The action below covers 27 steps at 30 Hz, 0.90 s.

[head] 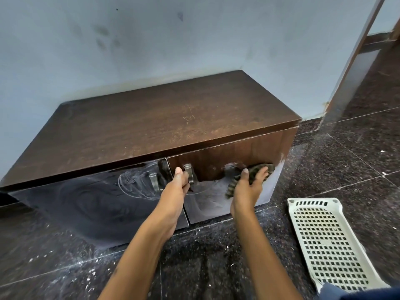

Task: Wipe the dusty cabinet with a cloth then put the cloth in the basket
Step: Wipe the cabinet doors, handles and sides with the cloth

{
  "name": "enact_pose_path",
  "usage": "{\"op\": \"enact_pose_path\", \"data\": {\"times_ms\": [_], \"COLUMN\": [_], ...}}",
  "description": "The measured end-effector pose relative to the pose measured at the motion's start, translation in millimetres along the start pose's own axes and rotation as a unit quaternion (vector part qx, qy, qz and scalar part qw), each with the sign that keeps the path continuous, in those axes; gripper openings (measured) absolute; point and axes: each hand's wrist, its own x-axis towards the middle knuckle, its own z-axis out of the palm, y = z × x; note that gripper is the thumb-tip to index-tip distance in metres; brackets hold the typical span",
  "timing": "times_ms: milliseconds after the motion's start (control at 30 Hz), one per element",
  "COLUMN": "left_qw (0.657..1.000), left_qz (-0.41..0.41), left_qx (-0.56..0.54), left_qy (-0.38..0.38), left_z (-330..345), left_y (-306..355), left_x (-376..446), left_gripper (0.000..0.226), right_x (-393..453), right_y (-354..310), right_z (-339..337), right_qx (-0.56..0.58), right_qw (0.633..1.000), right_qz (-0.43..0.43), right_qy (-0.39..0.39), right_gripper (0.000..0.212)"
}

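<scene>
A low dark wooden cabinet (151,122) stands against the wall, its two glossy doors streaked with white dust. My left hand (177,182) grips the metal handle (189,173) of the right door. My right hand (249,187) presses a dark striped cloth (257,169) flat against the right door's front, fingers spread over it. A white perforated plastic basket (326,243) lies on the floor to the right of the cabinet, with nothing in it.
The left door has its own metal handle (154,180). The dark speckled floor (205,267) carries white dust and flecks in front of the cabinet. A door frame (355,61) rises at the right, beyond the cabinet.
</scene>
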Motion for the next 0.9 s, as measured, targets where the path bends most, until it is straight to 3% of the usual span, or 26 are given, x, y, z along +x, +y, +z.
{"op": "enact_pose_path", "data": {"times_ms": [167, 300, 500, 700, 800, 900], "left_qw": [1.000, 1.000, 1.000, 0.999, 0.999, 1.000], "left_qz": [0.006, 0.004, 0.008, 0.001, 0.005, 0.005], "left_qx": [-0.006, -0.018, -0.028, -0.045, -0.039, -0.024], "left_qy": [0.017, 0.014, -0.009, 0.030, 0.025, 0.002], "left_z": [1, 0, 2, -2, -4, -2], "left_y": [-2, -1, -4, -6, -6, -3], "left_x": [5, 3, -3, 8, 6, 2], "left_gripper": [0.057, 0.058, 0.057, 0.056, 0.056, 0.057], "right_x": [-61, -57, -27, -96, -90, -63], "right_y": [-21, -1, 10, 1, 11, 18], "right_z": [35, 34, 12, 47, 46, 31], "right_qx": [-0.017, -0.026, -0.050, -0.054, -0.049, -0.058], "right_qw": [0.991, 0.988, 0.998, 0.970, 0.972, 0.990], "right_qz": [-0.080, -0.120, 0.013, -0.172, -0.166, -0.064], "right_qy": [-0.104, -0.095, -0.038, -0.160, -0.162, -0.109], "right_gripper": [0.069, 0.069, 0.070, 0.066, 0.065, 0.068]}}
